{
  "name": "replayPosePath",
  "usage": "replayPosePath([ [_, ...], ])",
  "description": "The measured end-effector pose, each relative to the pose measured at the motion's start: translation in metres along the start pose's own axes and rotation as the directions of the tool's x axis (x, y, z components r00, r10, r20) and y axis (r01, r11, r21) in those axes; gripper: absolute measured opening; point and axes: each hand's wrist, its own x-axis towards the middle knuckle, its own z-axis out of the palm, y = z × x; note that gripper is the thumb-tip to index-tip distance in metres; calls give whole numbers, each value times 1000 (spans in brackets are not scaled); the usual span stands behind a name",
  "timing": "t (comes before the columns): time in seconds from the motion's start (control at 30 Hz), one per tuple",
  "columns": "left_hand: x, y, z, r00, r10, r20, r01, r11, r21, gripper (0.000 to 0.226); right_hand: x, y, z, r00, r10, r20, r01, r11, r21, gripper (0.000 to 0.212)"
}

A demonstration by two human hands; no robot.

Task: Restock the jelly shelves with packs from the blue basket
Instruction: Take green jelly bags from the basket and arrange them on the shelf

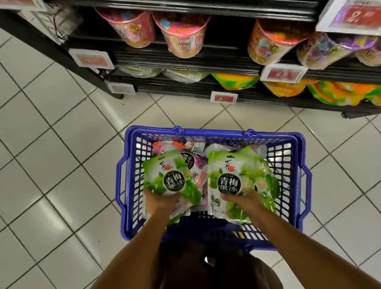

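Observation:
The blue basket [126, 175] stands on the tiled floor in front of the shelves and holds several jelly packs. My left hand [159, 201] grips the lower edge of a green jelly pack [168, 173] above the basket's left side. My right hand [243, 200] grips a stack of green jelly packs [233, 175] over the basket's right half. More pink and white packs [195, 158] lie beneath, partly hidden by the green ones.
Black shelves [216, 6] rise ahead, holding pink and purple jelly tubs [184, 35] and, lower down, orange and green bags [342, 93]. Price tags [357, 13] stick out from the shelf edges. White floor tiles [44, 161] stretch to the left.

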Motion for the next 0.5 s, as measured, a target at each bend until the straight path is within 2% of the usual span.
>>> replayPosePath([
  [0.07, 1, 1, -1, 995, -46, 85, 53, 995, -88, 80, -3, 0, -6, 999, -8, 49, 7, 999, 34, 40],
  [0.17, -15, 11, -12, 927, -82, 367, 178, 955, -235, 53, -17, -3, -17, 993, -46, 107, 44, 999, 26, 39],
  [0.33, -82, 36, -57, 845, 67, 530, 42, 981, -191, 49, -79, -24, -45, 987, -110, 114, 102, 992, 72, 55],
  [0.4, -117, 47, -83, 782, 109, 614, 33, 976, -215, 41, -116, -35, -60, 979, -168, 112, 153, 979, 133, 60],
  [0.5, -178, 66, -124, 691, 194, 697, 2, 963, -270, 52, -183, -55, -86, 959, -260, 113, 230, 947, 226, 69],
])
